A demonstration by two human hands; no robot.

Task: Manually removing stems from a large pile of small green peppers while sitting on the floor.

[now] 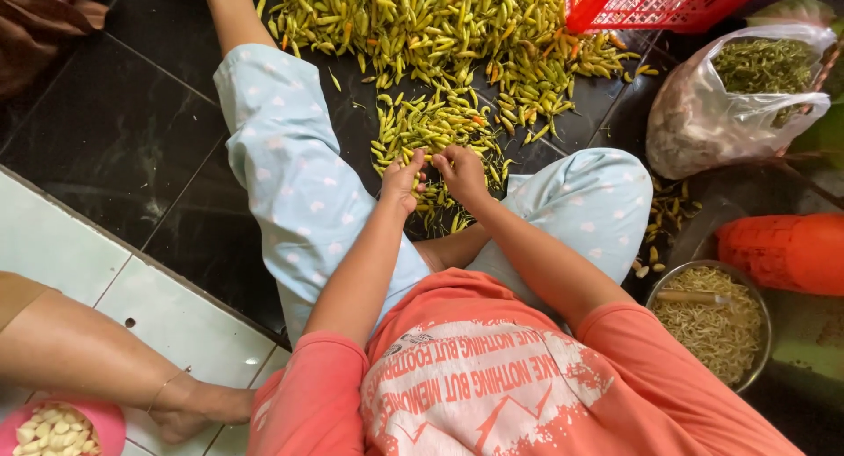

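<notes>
I sit on a dark tiled floor with my legs in pale blue trousers spread apart. A big heap of yellow-green chili peppers (pixel 440 34) lies on the floor in front of me. My left hand (pixel 403 179) and my right hand (pixel 461 171) meet over the near edge of the heap, between my knees. Both pinch one small chili (pixel 430 154) between the fingertips. More chilies lie under and around the hands.
A red plastic crate (pixel 659 0) stands at the top right. A clear bag of green stems (pixel 730 95) and an orange basket (pixel 782 249) sit at the right. A metal bowl of pale sprouts (pixel 712 320) is near my right elbow. Another person's foot (pixel 189 412) and a pink bowl of garlic cloves (pixel 57 430) are at the lower left.
</notes>
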